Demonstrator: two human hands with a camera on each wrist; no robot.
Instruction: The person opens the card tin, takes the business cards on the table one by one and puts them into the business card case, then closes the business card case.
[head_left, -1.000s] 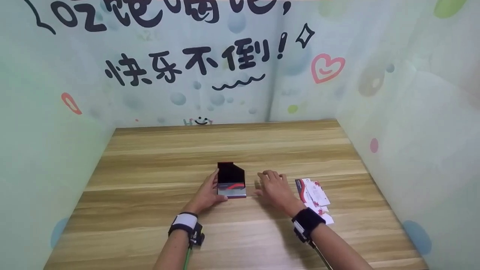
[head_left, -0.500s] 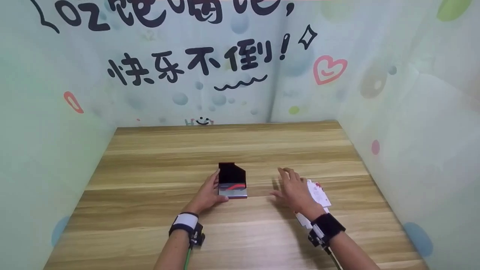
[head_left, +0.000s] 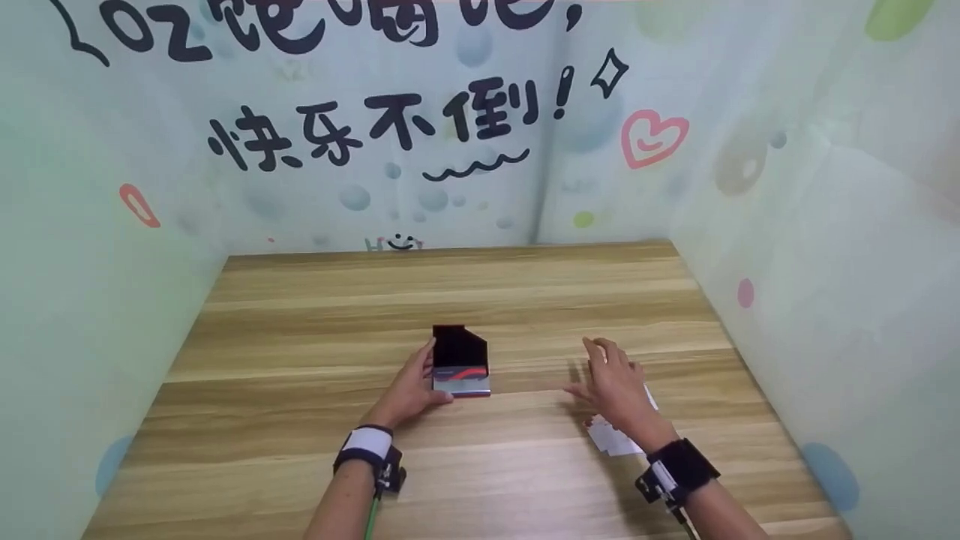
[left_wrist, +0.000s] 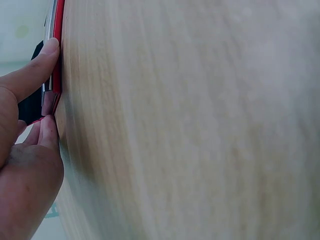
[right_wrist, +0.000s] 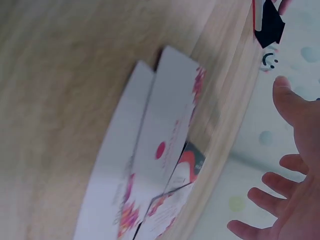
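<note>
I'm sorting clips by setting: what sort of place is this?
Probably a small booth set up for recording handwork. A wood-grain table is hemmed in on three sides by pale printed walls, and the person wears strapped-on wrist cameras.

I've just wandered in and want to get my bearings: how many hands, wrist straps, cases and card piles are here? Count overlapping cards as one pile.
Left hand and right hand: 2
Left wrist strap and right wrist strap: 2
Open case: 1
Card pile: 1
Total: 6
</note>
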